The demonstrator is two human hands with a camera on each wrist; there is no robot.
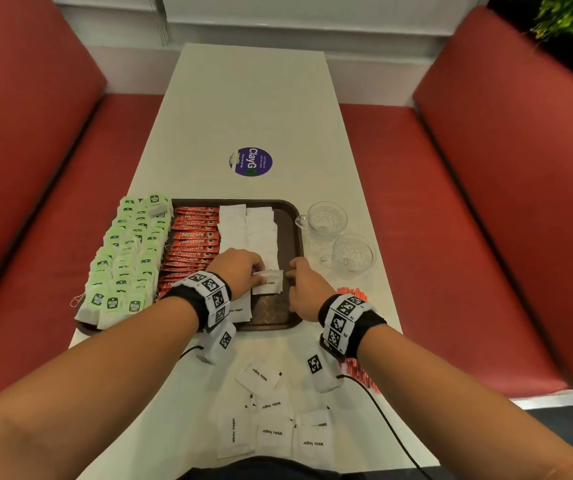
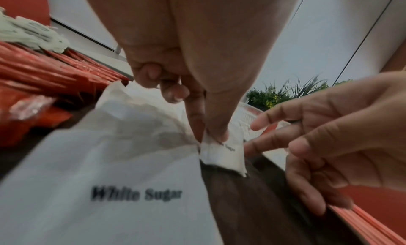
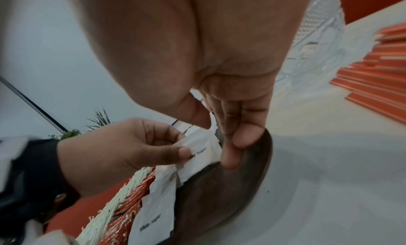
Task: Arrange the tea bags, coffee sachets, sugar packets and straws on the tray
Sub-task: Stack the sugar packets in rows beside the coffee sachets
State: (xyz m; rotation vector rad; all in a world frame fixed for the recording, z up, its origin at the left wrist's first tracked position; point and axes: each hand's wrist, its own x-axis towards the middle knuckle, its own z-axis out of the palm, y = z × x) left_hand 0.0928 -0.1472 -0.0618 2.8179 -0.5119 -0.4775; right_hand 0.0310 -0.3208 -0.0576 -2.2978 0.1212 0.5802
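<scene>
- White paper is what you hold: your left hand (image 1: 240,268) pinches one sugar packet (image 1: 268,283) by its left edge, thumb on top, so you can lay it on the near end of the right sugar row (image 1: 261,233).
- Your right hand (image 1: 304,289) has loose, straight fingers beside the packet's right edge, likely to steady it. You cannot tell if they touch it.
- On the brown tray (image 1: 297,237), tea bags (image 1: 129,251) fill the left side and red coffee sachets (image 1: 191,240) sit next to them.
- More sugar packets (image 1: 271,420) wait near the table's (image 1: 243,98) near edge.
- Your right wrist hides most of the orange straws (image 1: 351,292).
</scene>
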